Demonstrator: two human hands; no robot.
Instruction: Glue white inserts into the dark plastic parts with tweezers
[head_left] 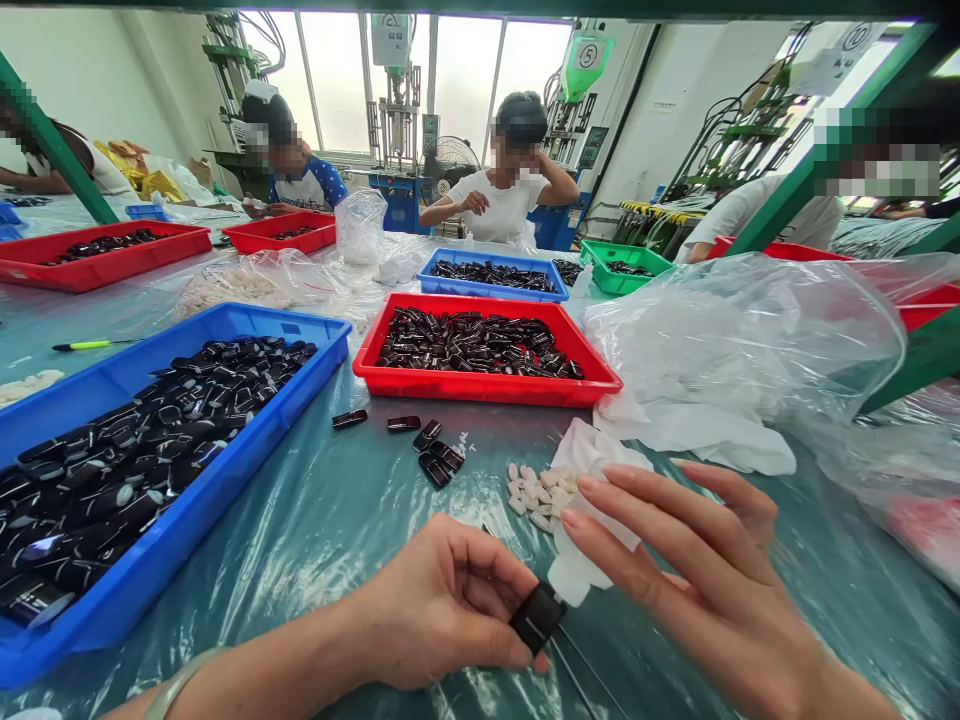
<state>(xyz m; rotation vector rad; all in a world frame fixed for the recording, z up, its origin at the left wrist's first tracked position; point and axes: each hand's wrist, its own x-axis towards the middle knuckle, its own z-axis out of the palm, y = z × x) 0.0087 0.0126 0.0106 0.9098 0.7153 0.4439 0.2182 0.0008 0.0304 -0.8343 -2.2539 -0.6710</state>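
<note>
My left hand (pixel 457 610) pinches a small glossy black plastic piece (pixel 538 618) between thumb and fingers. In my right hand (pixel 697 570) is a whitish translucent squeeze bottle (pixel 574 578), mostly covered by the long, stretched fingers. Its tip points down at the edge of the black piece; whether they touch I cannot tell. Two thin metal prongs, like tweezers (pixel 581 675), show below the piece, partly hidden by my left hand. Beyond my hands lies a small heap of cream-white oval pieces (pixel 536 492) by a crumpled white sheet (pixel 589 445). Several loose black pieces (pixel 439 460) lie further left.
A blue tray (pixel 300 400) on the left and a red tray (pixel 480 385) ahead hold many black pieces. Clear plastic bags (pixel 750 340) fill the right. Co-workers (pixel 502 190) sit across the table among more trays; green posts (pixel 810 150) flank the bench.
</note>
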